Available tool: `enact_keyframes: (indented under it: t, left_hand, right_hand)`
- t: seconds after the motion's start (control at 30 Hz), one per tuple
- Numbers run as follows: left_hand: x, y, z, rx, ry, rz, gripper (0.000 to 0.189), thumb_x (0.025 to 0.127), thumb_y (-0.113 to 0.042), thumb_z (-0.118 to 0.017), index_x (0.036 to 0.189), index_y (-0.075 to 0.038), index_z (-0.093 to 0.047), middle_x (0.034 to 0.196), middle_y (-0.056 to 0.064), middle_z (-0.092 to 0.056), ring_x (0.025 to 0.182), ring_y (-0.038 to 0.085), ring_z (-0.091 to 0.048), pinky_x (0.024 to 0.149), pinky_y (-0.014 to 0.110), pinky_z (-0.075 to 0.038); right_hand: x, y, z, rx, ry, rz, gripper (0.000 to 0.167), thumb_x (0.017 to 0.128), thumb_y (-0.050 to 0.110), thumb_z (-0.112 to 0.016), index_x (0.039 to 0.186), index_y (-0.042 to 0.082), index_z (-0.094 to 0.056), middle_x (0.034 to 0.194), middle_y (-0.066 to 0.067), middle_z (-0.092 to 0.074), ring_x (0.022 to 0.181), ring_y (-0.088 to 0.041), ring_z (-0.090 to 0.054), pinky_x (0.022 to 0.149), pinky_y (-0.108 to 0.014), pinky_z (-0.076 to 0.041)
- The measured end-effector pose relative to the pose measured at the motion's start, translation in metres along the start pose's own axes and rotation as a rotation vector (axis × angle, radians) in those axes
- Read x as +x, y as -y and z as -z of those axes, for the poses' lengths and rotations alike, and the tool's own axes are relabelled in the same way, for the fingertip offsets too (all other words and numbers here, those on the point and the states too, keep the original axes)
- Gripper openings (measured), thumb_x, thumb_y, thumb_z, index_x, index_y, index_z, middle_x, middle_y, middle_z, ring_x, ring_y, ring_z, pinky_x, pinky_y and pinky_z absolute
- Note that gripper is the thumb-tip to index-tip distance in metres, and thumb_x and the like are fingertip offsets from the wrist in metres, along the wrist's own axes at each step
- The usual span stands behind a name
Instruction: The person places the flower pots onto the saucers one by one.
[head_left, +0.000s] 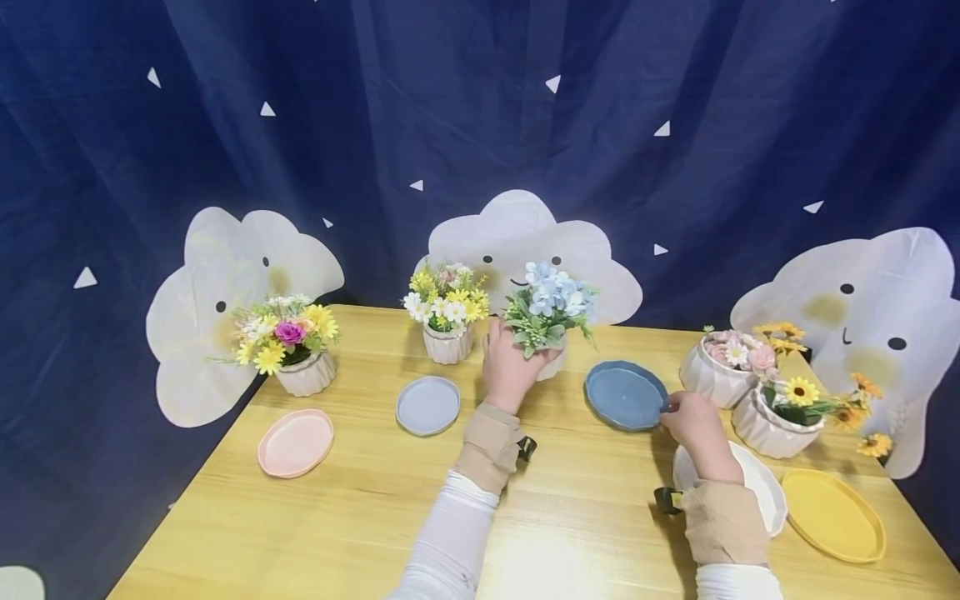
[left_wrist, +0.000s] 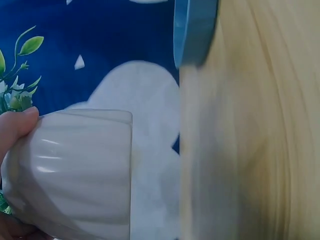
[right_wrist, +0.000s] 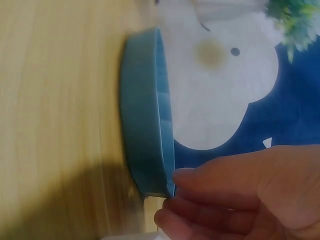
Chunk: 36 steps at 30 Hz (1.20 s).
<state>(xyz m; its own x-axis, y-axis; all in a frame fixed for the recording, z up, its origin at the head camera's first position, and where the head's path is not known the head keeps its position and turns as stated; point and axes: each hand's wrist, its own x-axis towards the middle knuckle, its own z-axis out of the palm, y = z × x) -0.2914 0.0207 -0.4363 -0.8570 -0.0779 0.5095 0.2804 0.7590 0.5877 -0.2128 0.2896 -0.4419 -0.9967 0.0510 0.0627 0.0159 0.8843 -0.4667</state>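
My left hand (head_left: 508, 367) grips a white fluted flower pot (left_wrist: 85, 170) by its upper part. Blue flowers (head_left: 557, 292) and green leaves fill the pot. A gap shows between the pot's base and the wooden tabletop in the left wrist view, so it is off the table. On the right, my right hand (head_left: 697, 423) pinches the near right rim of a dark blue plate (head_left: 624, 396) between thumb and fingers. That plate sits just right of the held pot. In the right wrist view the thumb (right_wrist: 215, 175) lies against the plate's edge.
Left of the held pot stand a yellow-and-white flower pot (head_left: 447, 343) and a mixed-flower pot (head_left: 307, 375), with a grey-blue plate (head_left: 427, 406) and a pink plate (head_left: 296, 443) before them. Two pots (head_left: 716, 375), a white plate (head_left: 768, 492) and a yellow plate (head_left: 834, 515) are right.
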Motion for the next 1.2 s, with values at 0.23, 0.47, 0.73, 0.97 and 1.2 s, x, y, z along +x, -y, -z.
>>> enact_keyframes:
  t: [0.23, 0.47, 0.73, 0.97, 1.2]
  left_hand:
    - [-0.016, -0.032, -0.009, -0.043, 0.048, -0.12, 0.094, 0.063, -0.062, -0.078, 0.135, -0.01, -0.047, 0.126, 0.007, -0.052, 0.112, 0.022, -0.049, 0.093, 0.033, -0.047]
    - [-0.031, -0.054, -0.027, 0.02, 0.033, -0.249, 0.098, 0.061, -0.07, -0.074, 0.135, -0.011, -0.048, 0.127, 0.006, -0.052, 0.113, 0.019, -0.05, 0.095, 0.027, -0.045]
    - [-0.037, -0.06, -0.042, 0.078, 0.051, -0.289, 0.09, 0.063, -0.072, -0.07, 0.129, -0.012, -0.057, 0.131, 0.008, -0.054, 0.123, 0.02, -0.045, 0.104, 0.03, -0.039]
    - [-0.039, -0.064, -0.052, 0.054, 0.096, -0.27, 0.09, 0.063, -0.071, -0.071, 0.129, -0.011, -0.058, 0.135, 0.01, -0.051, 0.124, 0.021, -0.045, 0.105, 0.029, -0.039]
    - [-0.043, -0.069, -0.06, 0.034, 0.109, -0.281, 0.09, 0.062, -0.07, -0.072, 0.128, -0.011, -0.058, 0.134, 0.007, -0.052, 0.123, 0.019, -0.046, 0.104, 0.026, -0.038]
  right_hand:
    - [-0.001, 0.001, 0.001, 0.009, 0.001, 0.001, 0.03, 0.075, 0.005, -0.06, 0.097, -0.015, -0.063, 0.089, -0.027, -0.065, 0.081, -0.042, -0.059, 0.075, -0.053, -0.049]
    - [-0.001, 0.002, 0.003, 0.0, 0.005, -0.003, 0.012, 0.076, 0.006, -0.058, 0.074, -0.006, -0.057, 0.069, -0.017, -0.058, 0.067, -0.034, -0.053, 0.061, -0.041, -0.045]
    - [-0.002, 0.005, 0.003, -0.003, 0.004, -0.024, 0.02, 0.078, 0.007, -0.058, 0.064, 0.007, -0.044, 0.061, -0.006, -0.043, 0.061, -0.026, -0.043, 0.056, -0.034, -0.035]
    - [-0.002, 0.003, 0.002, 0.013, -0.012, -0.003, 0.018, 0.077, 0.006, -0.062, 0.084, -0.011, -0.061, 0.077, -0.023, -0.062, 0.073, -0.038, -0.057, 0.07, -0.049, -0.049]
    - [-0.003, 0.001, -0.001, 0.071, -0.027, -0.016, 0.032, 0.075, 0.008, -0.063, 0.098, -0.015, -0.063, 0.089, -0.029, -0.064, 0.082, -0.043, -0.059, 0.073, -0.05, -0.05]
